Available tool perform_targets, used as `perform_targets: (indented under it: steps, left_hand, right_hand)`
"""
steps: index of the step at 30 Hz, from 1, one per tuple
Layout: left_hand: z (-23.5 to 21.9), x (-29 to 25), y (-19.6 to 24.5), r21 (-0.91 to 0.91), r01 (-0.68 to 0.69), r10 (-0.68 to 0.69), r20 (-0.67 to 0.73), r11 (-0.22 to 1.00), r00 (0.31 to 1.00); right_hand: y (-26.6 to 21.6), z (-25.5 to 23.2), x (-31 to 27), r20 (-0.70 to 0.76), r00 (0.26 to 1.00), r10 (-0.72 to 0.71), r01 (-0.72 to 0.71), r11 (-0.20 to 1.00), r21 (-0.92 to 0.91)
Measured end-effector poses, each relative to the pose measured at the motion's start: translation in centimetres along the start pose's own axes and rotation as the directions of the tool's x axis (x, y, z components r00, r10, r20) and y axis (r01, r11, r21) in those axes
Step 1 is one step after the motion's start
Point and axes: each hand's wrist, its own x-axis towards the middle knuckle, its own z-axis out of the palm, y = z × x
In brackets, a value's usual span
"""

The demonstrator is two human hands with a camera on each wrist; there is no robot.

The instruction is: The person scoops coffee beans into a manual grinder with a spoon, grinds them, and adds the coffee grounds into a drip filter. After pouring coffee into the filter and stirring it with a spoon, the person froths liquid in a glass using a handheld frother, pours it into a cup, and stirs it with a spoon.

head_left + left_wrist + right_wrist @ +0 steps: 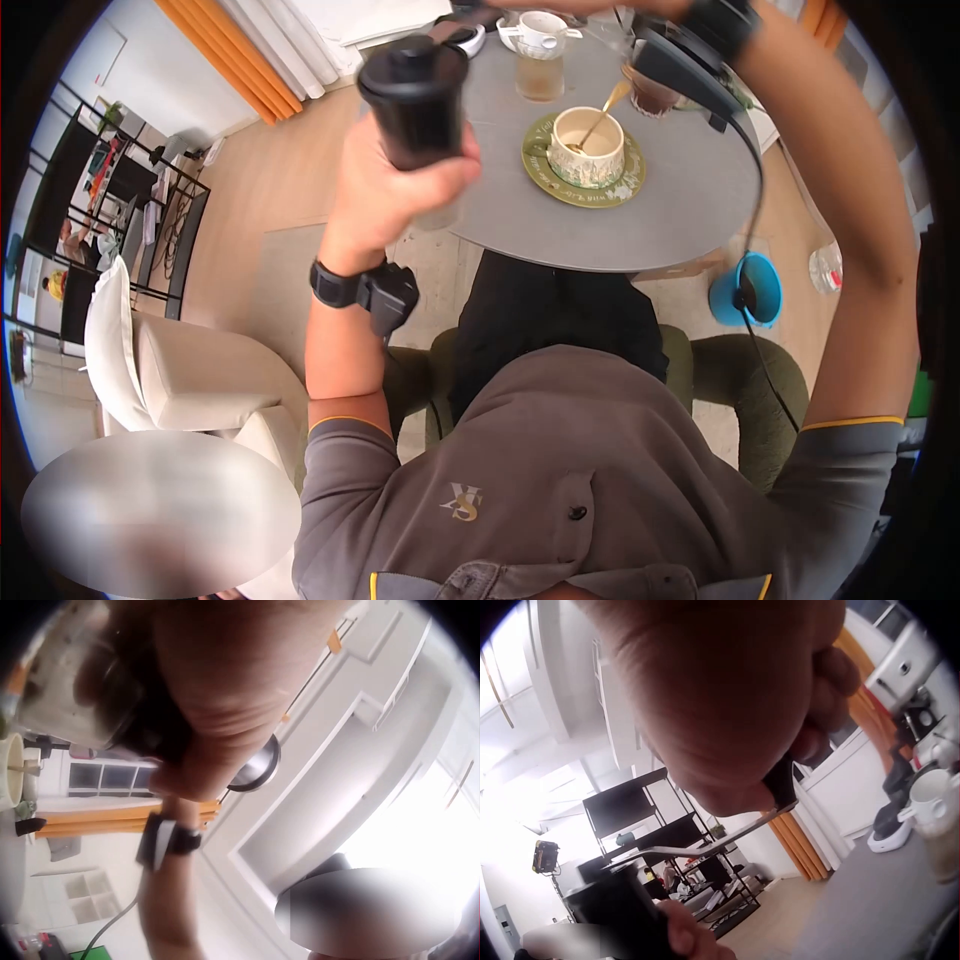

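My left hand (385,195) grips a hand coffee grinder (413,90) by its body, above the near left edge of the table. Its black upper part faces the head camera, and a clear jar (67,697) forms its lower end in the left wrist view. From the top a metal crank arm (705,844) runs across to a black knob (782,784). My right hand (727,705) has its fingers curled round that knob. At the top edge of the head view the right hand is partly cut off.
On the grey table (600,240) a cream cup (587,160) with a gold spoon (612,100) stands on a green saucer (540,178). Behind it are a white coffee dripper (540,38) on a glass and a dark drink (653,95). A blue bucket (722,298) stands beyond the right edge.
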Motion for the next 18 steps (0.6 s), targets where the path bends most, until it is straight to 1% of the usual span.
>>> perform_targets:
  steps: [1, 2, 3, 4, 5, 6, 7, 9, 10, 11, 12, 13, 14, 15, 16, 17, 18]
  left_hand:
    - [-1.0, 0.3, -0.1, 0.018, -0.013, 0.014, -0.04, 1.0, 0.999]
    - [-1.7, 0.6, -0.5, 0.035, 0.001, 0.001, -0.061, 0.999, 0.998]
    - [-2.2, 0.8, -1.2, 0.049, 0.017, -0.013, -0.085, 0.999, 0.996]
    - [-2.6, 1.1, -2.0, 0.042, 0.007, -0.003, -0.101, 0.999, 0.995]
    - [-2.7, 1.4, -2.9, 0.092, 0.03, -0.018, -0.129, 0.995, 0.992]
    - [-2.6, 1.6, -3.7, 0.141, 0.054, -0.032, -0.15, 0.989, 0.988]
    - [-1.9, 1.6, -4.3, 0.134, 0.047, -0.027, -0.146, 0.99, 0.989]
    - [0.3, 1.8, -5.1, 0.254, -0.038, 0.073, -0.132, 0.966, 0.989]
    - [2.0, 1.3, -4.1, 0.004, -0.034, 0.034, -0.121, 0.999, 0.992]
    - [2.9, 0.8, -4.0, -0.002, -0.035, 0.035, -0.101, 0.999, 0.994]
    - [3.5, 0.4, -4.2, 0.161, -0.106, 0.116, -0.052, 0.981, 0.992]
    - [4.1, 0.1, -4.3, 0.313, -0.184, 0.192, 0.005, 0.932, 0.981]
    - [4.6, -0.2, -4.4, 0.451, -0.263, 0.261, 0.068, 0.853, 0.963]
    - [5.0, -0.6, -4.3, 0.571, -0.339, 0.321, 0.137, 0.747, 0.937]
    - [4.7, -0.8, -1.6, 0.43, -0.207, 0.126, 0.208, 0.879, 0.97]
    - [4.9, -0.9, -1.1, 0.44, -0.117, 0.035, 0.189, 0.89, 0.981]
    - [4.9, -0.9, -1.1, 0.383, -0.137, 0.067, 0.191, 0.913, 0.979]
  right_hand:
    - [0.2, 0.1, -1.6, 0.002, 1.0, -0.02, 0.02, 0.996, 0.086]
    - [-1.6, -0.6, -2.9, 0.106, 0.991, 0.085, -0.092, 0.994, 0.057]
    - [-3.6, -1.2, -4.2, 0.205, 0.96, 0.192, -0.199, 0.98, 0.015]
    - [-3.3, 0.5, -5.6, 0.068, 0.997, 0.028, -0.031, 0.999, 0.031]
    - [-3.3, 2.4, -6.8, -0.071, 0.989, -0.132, 0.135, 0.99, 0.028]
    - [-5.8, 2.3, -7.4, -0.085, 0.986, -0.14, 0.141, 0.99, 0.006]
    - [-9.0, 2.3, -7.8, -0.102, 0.985, -0.141, 0.14, 0.99, -0.016]
    - [-13.4, 1.7, -7.2, -0.074, 0.969, -0.235, 0.235, 0.972, -0.012]
    - [-14.4, 1.3, -6.3, -0.076, 0.974, -0.213, 0.213, 0.977, -0.014]
    - [-15.1, 0.8, -5.4, -0.041, 0.958, -0.283, 0.281, 0.959, -0.035]
    - [-15.6, 0.6, -4.4, -0.002, 0.936, -0.352, 0.351, 0.935, -0.054]
    - [-15.6, 0.9, -3.1, -0.032, 0.952, -0.305, 0.303, 0.952, -0.039]
    - [-14.3, 1.1, -1.7, -0.113, 0.916, -0.384, 0.384, 0.923, -0.02]
    - [-13.0, 1.0, -0.5, -0.193, 0.868, -0.459, 0.466, 0.885, -0.01]
    - [-12.8, -1.0, 0.3, -0.06, 0.955, -0.29, 0.292, 0.956, 0.026]
    - [-12.6, -3.1, 1.0, 0.075, 0.992, -0.106, 0.103, 0.994, 0.036]
    - [-10.5, -3.1, 1.1, 0.019, 0.996, -0.086, 0.087, 0.994, -0.067]
